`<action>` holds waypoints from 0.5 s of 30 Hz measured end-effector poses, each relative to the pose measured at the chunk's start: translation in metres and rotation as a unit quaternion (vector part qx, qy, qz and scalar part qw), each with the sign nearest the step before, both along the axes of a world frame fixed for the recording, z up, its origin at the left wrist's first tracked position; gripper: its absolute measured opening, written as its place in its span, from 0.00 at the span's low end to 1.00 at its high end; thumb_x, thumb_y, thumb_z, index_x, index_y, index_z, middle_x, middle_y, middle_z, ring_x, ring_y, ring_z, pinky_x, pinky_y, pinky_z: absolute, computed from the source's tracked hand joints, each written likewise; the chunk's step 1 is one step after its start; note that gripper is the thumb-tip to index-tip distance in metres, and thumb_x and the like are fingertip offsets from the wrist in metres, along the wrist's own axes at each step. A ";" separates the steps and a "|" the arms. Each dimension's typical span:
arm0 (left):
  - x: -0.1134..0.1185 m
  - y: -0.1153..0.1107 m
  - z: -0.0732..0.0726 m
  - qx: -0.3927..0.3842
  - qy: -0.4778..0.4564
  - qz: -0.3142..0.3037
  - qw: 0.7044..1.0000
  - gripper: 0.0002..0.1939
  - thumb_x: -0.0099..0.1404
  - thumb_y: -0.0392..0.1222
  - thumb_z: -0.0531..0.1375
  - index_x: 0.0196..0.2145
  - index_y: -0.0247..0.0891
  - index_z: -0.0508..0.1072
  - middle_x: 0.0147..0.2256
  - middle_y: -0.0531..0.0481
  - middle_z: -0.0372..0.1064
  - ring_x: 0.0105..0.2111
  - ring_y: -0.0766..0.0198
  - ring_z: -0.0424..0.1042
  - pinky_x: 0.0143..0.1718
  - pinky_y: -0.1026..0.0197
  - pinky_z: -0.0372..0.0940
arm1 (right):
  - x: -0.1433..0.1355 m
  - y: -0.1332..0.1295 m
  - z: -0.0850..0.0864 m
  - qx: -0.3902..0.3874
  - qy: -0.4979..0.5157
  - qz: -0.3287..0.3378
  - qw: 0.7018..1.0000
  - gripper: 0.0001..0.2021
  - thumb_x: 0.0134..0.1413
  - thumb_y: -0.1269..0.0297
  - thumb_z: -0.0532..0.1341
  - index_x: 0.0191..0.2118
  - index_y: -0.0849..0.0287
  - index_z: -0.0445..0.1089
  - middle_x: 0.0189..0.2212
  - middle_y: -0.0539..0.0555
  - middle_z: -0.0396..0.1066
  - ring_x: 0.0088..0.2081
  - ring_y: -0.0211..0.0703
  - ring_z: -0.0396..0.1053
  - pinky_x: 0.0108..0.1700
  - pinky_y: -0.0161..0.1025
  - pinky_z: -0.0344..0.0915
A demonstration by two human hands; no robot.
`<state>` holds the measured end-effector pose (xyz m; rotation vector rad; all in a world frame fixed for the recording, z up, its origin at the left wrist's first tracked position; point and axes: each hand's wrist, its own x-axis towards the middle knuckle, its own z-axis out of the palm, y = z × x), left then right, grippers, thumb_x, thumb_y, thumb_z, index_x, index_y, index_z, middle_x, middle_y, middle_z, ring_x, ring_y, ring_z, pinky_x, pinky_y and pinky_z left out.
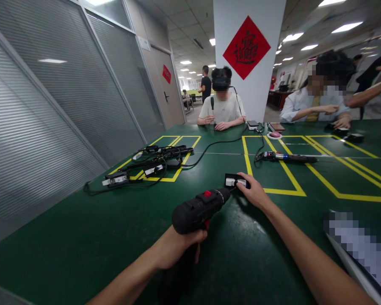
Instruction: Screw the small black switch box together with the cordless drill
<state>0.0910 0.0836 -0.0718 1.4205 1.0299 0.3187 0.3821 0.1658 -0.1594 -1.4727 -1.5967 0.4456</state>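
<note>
My left hand (180, 245) is wrapped round the grip of a black cordless drill (200, 209) with red switches. The drill points forward and to the right, its bit close to a small black box-shaped part (231, 181) with a silver-white face. Whether the bit touches that part I cannot tell. My right hand (252, 189) holds the part at its right end, fingers on top and thumb against the front. Part of the drill's lower grip is dark and hard to make out.
Black cables and adapters (158, 163) lie at the left on the green table (114, 237) with yellow tape lines. An electric screwdriver (282, 157) lies at the right, beyond a pixelated flat object (362, 250). A person (222, 106) opposite holds a screwdriver; another person (317, 101) sits far right.
</note>
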 end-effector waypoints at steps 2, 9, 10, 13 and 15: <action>0.000 0.000 0.000 -0.003 0.007 0.002 1.000 0.12 0.61 0.45 0.57 0.38 0.34 0.68 0.20 0.53 0.67 0.19 0.66 0.65 0.25 0.63 0.61 | 0.000 0.000 0.000 -0.003 -0.002 0.000 1.000 0.22 0.56 0.58 0.58 0.56 0.60 0.67 0.51 0.59 0.68 0.51 0.48 0.67 0.56 0.45 0.61; 0.000 0.001 0.001 -0.010 -0.011 0.001 1.000 0.13 0.61 0.44 0.58 0.40 0.34 0.67 0.21 0.52 0.67 0.19 0.66 0.66 0.24 0.63 0.60 | 0.000 0.000 -0.001 -0.003 -0.007 0.001 1.000 0.22 0.56 0.58 0.57 0.56 0.59 0.66 0.51 0.59 0.68 0.51 0.48 0.67 0.55 0.44 0.61; 0.000 0.001 0.002 -0.011 -0.011 -0.001 1.000 0.12 0.61 0.44 0.58 0.40 0.34 0.67 0.21 0.52 0.67 0.19 0.66 0.65 0.24 0.63 0.60 | 0.000 0.000 -0.001 -0.002 -0.006 0.001 1.000 0.22 0.56 0.58 0.57 0.56 0.59 0.66 0.51 0.59 0.68 0.51 0.48 0.67 0.55 0.44 0.61; 0.001 0.000 0.004 -0.009 -0.010 -0.007 1.000 0.11 0.62 0.44 0.57 0.39 0.34 0.67 0.21 0.52 0.68 0.20 0.66 0.65 0.25 0.62 0.61 | 0.000 0.000 -0.001 0.001 -0.004 -0.001 1.000 0.22 0.56 0.59 0.57 0.56 0.58 0.66 0.51 0.58 0.68 0.51 0.48 0.67 0.56 0.45 0.61; 0.001 0.000 0.005 -0.011 -0.004 -0.004 1.000 0.11 0.61 0.44 0.58 0.39 0.35 0.67 0.20 0.52 0.68 0.19 0.66 0.65 0.25 0.62 0.61 | 0.000 0.000 -0.001 -0.001 -0.005 -0.001 1.000 0.22 0.56 0.59 0.57 0.56 0.57 0.66 0.51 0.58 0.68 0.52 0.48 0.67 0.56 0.45 0.60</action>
